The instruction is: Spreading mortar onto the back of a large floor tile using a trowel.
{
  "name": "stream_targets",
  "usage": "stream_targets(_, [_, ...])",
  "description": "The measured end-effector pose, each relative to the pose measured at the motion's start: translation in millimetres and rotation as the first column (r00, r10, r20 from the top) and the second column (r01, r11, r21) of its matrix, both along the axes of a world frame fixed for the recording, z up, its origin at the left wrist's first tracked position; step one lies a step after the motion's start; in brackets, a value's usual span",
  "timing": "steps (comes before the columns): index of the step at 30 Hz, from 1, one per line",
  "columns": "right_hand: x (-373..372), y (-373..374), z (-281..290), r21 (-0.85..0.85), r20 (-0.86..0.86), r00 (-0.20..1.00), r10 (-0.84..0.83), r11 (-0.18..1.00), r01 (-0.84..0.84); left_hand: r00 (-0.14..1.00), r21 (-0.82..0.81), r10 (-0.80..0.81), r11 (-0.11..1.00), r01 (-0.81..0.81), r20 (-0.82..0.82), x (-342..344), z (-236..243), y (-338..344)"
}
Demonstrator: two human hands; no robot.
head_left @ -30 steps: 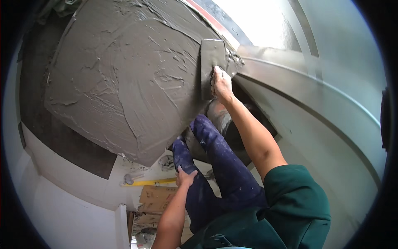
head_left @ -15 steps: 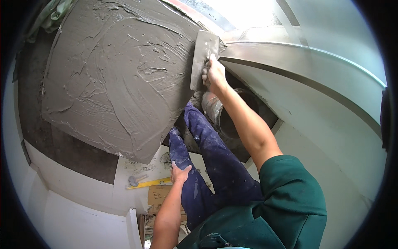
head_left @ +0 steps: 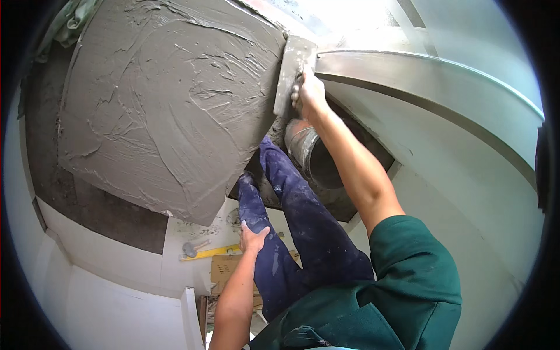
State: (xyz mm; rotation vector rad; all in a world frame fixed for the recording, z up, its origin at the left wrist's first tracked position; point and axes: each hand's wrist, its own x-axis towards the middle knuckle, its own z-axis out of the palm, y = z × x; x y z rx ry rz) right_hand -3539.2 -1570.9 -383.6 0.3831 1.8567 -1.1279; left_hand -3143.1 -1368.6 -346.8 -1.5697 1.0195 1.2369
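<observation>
A large square slab (head_left: 163, 111), its face coated in ridged grey mortar, fills the upper left. My right hand (head_left: 311, 94) is closed round the handle of a flat rectangular trowel (head_left: 296, 55), whose blade lies along the slab's right edge. The trowel's handle is mostly hidden by my fingers. My left hand (head_left: 254, 238) rests on my left leg near the knee, thumb spread from the fingers, with no tool in it. Beside my right forearm a mortar-smeared bucket (head_left: 300, 143) lies tipped, its dark mouth partly behind the arm.
A grey-headed mallet (head_left: 189, 249) and a yellow spirit level (head_left: 216, 252) lie on the pale floor below the slab. Cardboard (head_left: 223, 268) lies near my left forearm. A curved metal frame edge (head_left: 431, 93) runs along the right. Bunched cloth (head_left: 73, 20) hangs at the upper left.
My right hand and the trowel have shifted slightly farther away and to the right along the slab's edge. My left hand stays on my leg.
</observation>
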Motion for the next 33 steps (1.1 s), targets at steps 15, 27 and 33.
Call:
stream_targets(15, [102.0, 120.8, -22.9, 0.088, 0.159, 0.923, -0.351, 0.936, 0.341, 1.000, 0.013, -0.021, 1.000, 0.021, 0.009, -14.7, 3.4, -3.4])
stream_targets(27, [145.2, 130.3, 2.0, 0.075, 0.327, 0.924, -0.196, 0.980, 0.182, 0.999, 0.002, 0.054, 0.999, -0.054, 0.011, 0.3, 11.6, -8.8])
stream_targets(33, [216.5, 139.7, 45.3, 0.057, 0.407, 0.913, 0.028, 0.997, -0.057, 0.994, -0.039, 0.105, 0.994, -0.106, -0.023, 25.7, 17.4, 0.0])
